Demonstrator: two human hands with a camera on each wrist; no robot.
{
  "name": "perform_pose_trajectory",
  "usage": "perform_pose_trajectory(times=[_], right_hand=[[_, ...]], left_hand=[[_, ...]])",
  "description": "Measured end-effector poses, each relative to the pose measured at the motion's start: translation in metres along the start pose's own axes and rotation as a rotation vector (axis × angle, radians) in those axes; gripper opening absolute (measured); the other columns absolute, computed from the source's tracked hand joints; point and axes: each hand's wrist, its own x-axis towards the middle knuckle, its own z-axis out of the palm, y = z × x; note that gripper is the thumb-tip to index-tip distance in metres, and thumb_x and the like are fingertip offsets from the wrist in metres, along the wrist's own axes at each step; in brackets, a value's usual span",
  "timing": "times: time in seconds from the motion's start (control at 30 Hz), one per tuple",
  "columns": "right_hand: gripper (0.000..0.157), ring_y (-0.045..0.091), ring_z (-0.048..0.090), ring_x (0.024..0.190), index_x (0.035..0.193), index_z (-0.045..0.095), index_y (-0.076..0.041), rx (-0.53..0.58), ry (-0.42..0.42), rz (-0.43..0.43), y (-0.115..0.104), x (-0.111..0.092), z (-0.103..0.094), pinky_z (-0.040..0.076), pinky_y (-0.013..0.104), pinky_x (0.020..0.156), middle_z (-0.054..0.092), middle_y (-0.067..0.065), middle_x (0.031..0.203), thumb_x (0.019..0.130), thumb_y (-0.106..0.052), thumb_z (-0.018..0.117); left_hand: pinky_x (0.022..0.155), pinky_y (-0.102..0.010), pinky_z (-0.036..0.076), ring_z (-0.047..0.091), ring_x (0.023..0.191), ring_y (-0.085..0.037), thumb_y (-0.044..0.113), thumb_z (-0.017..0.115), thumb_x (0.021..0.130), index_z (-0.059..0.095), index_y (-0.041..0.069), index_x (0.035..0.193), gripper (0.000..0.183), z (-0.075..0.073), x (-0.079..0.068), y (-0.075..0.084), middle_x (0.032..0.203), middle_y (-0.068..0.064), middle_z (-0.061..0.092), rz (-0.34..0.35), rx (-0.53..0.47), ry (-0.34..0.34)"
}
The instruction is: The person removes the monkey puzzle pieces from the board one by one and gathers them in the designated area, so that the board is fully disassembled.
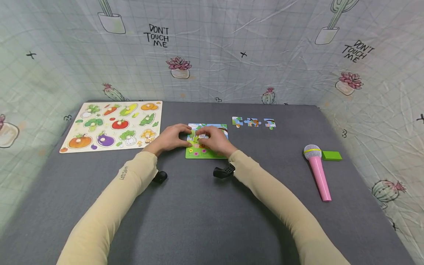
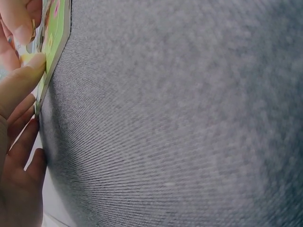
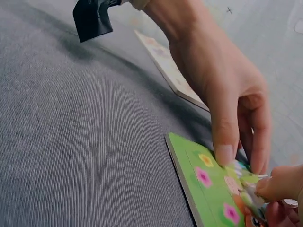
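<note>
A small jigsaw board (image 1: 207, 155) with a green lower border and pink and yellow flowers lies in the middle of the table. My left hand (image 1: 169, 138) holds its left side, the thumb (image 3: 224, 152) pressing on the picture and the fingers at the edge. Above the board's left part, my right hand (image 1: 216, 141) pinches a puzzle piece (image 2: 33, 32) between thumb and fingers. That piece is tilted in the left wrist view and mostly hidden by the fingers. Three loose puzzle pieces, including a middle one (image 1: 253, 122), lie in a row beyond the board to the right.
A white vegetable peg board (image 1: 135, 127) lies at the left, near my left hand. At the right are a pink toy microphone (image 1: 320, 176) and a green block (image 1: 332, 156) beside its head. A patterned cloth (image 1: 212, 55) hangs along the table's back and sides.
</note>
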Motion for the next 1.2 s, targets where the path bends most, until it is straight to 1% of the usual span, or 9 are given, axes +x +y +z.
perform_pose_trajectory(times=[0.2, 0.37, 0.5, 0.6, 0.73, 0.87, 0.97, 1.07, 1.2], right_hand=[[0.028, 0.018, 0.056, 0.084, 0.123, 0.067, -0.018, 0.070, -0.007, 0.062, 0.006, -0.006, -0.007, 0.046, 0.031, 0.066, 0.063, -0.002, 0.120, 0.096, -0.021, 0.064], [0.030, 0.020, 0.055, 0.077, 0.127, 0.066, -0.022, 0.150, -0.012, 0.101, 0.009, -0.016, -0.017, 0.043, 0.031, 0.056, 0.060, -0.003, 0.126, 0.097, -0.023, 0.063], [0.032, 0.022, 0.053, 0.080, 0.128, 0.065, -0.021, 0.192, 0.029, 0.127, 0.014, -0.024, -0.027, 0.042, 0.033, 0.059, 0.056, -0.001, 0.131, 0.096, -0.023, 0.065], [0.034, 0.024, 0.052, 0.089, 0.130, 0.063, -0.017, 0.217, 0.066, 0.126, 0.021, -0.030, -0.038, 0.045, 0.035, 0.071, 0.054, 0.003, 0.133, 0.096, -0.021, 0.065], [0.035, 0.029, 0.053, 0.095, 0.131, 0.061, -0.015, 0.235, 0.103, 0.128, 0.036, -0.038, -0.058, 0.047, 0.041, 0.078, 0.052, 0.006, 0.136, 0.096, -0.019, 0.064], [0.034, 0.029, 0.054, 0.097, 0.129, 0.063, -0.016, 0.212, 0.159, 0.162, 0.052, -0.046, -0.077, 0.047, 0.042, 0.080, 0.053, 0.006, 0.136, 0.096, -0.021, 0.065], [0.033, 0.030, 0.054, 0.097, 0.129, 0.064, -0.014, 0.177, 0.199, 0.183, 0.065, -0.052, -0.088, 0.047, 0.042, 0.080, 0.055, 0.007, 0.134, 0.096, -0.020, 0.064], [0.033, 0.031, 0.053, 0.099, 0.129, 0.063, -0.011, 0.131, 0.217, 0.204, 0.076, -0.056, -0.096, 0.046, 0.042, 0.079, 0.055, 0.010, 0.134, 0.097, -0.019, 0.063], [0.032, 0.031, 0.052, 0.105, 0.129, 0.063, -0.009, 0.128, 0.216, 0.243, 0.086, -0.059, -0.101, 0.046, 0.042, 0.082, 0.050, 0.011, 0.141, 0.097, -0.016, 0.062]], left_hand=[[0.114, -0.047, 0.030, 0.038, 0.137, -0.032, 0.024, 0.078, 0.084, 0.064, -0.001, 0.126, 0.051, 0.001, -0.002, -0.001, 0.145, -0.014, 0.047, -0.002, -0.017, 0.005], [0.114, -0.048, 0.030, 0.038, 0.138, -0.032, 0.025, 0.077, 0.086, 0.063, 0.000, 0.127, 0.050, 0.002, -0.003, 0.000, 0.145, -0.013, 0.047, -0.012, -0.026, -0.002], [0.114, -0.048, 0.029, 0.038, 0.138, -0.032, 0.025, 0.077, 0.086, 0.063, 0.000, 0.128, 0.051, 0.002, -0.004, 0.001, 0.145, -0.013, 0.048, -0.014, -0.023, 0.003], [0.114, -0.048, 0.029, 0.038, 0.137, -0.032, 0.026, 0.077, 0.086, 0.062, 0.000, 0.129, 0.052, 0.002, -0.005, 0.002, 0.145, -0.013, 0.048, -0.014, -0.017, 0.006], [0.114, -0.048, 0.030, 0.038, 0.137, -0.033, 0.026, 0.076, 0.087, 0.062, 0.000, 0.130, 0.052, 0.002, -0.005, 0.003, 0.144, -0.013, 0.049, -0.015, -0.014, 0.008], [0.114, -0.048, 0.030, 0.038, 0.137, -0.033, 0.027, 0.076, 0.087, 0.061, 0.000, 0.130, 0.053, 0.002, -0.004, 0.003, 0.144, -0.013, 0.048, -0.018, -0.011, 0.007], [0.114, -0.048, 0.030, 0.038, 0.137, -0.033, 0.027, 0.076, 0.087, 0.061, 0.001, 0.130, 0.053, 0.002, -0.004, 0.003, 0.145, -0.013, 0.048, -0.021, -0.008, 0.006], [0.113, -0.048, 0.030, 0.039, 0.137, -0.033, 0.027, 0.076, 0.087, 0.061, 0.001, 0.130, 0.053, 0.002, -0.004, 0.002, 0.144, -0.013, 0.048, -0.022, -0.010, 0.005], [0.113, -0.048, 0.031, 0.039, 0.136, -0.033, 0.027, 0.076, 0.087, 0.062, 0.001, 0.129, 0.051, 0.002, -0.003, 0.001, 0.143, -0.013, 0.049, -0.019, -0.021, 0.006]])
